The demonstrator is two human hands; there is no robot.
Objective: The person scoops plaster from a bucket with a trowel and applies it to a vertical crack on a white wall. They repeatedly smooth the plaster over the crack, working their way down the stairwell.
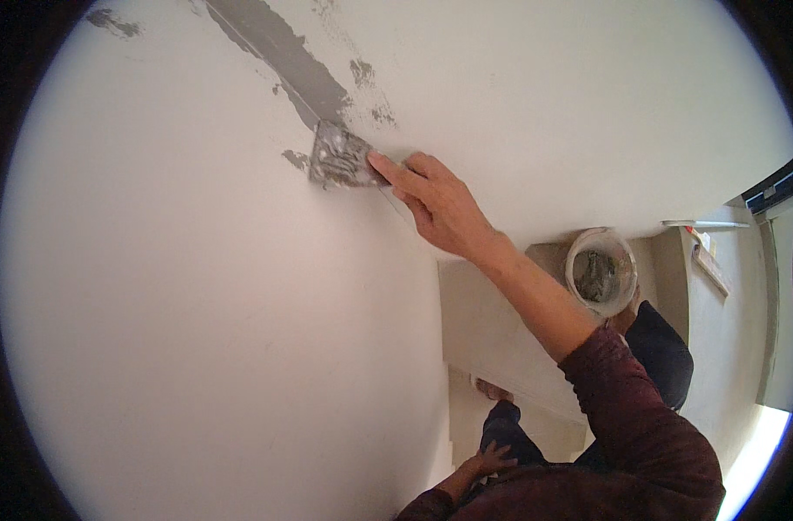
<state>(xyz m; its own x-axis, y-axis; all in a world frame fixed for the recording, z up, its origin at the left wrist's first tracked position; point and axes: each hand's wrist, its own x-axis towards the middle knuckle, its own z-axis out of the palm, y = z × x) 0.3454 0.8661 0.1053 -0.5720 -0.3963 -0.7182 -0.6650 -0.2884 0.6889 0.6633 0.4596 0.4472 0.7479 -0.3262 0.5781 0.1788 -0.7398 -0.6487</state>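
Note:
My right hand (pixel 444 204) is closed round the handle of a putty knife (pixel 340 156), whose wide blade is smeared with grey filler. The blade lies against the white wall (pixel 197 304), at the lower end of a dark grey strip of filler (pixel 288 65). Along that strip runs a thin straight line, and ragged grey smears lie on both sides of it. Low in the picture my left hand (pixel 494 458) rests on my dark-trousered leg, its fingers spread and nothing visible in them.
A white bucket (pixel 579 300) with grey filler inside stands on a step, close beside my leg. To its right, a flat tool with a red part (pixel 711 267) lies on a pale ledge. My foot (pixel 494 390) is on a lower step (pixel 544 386).

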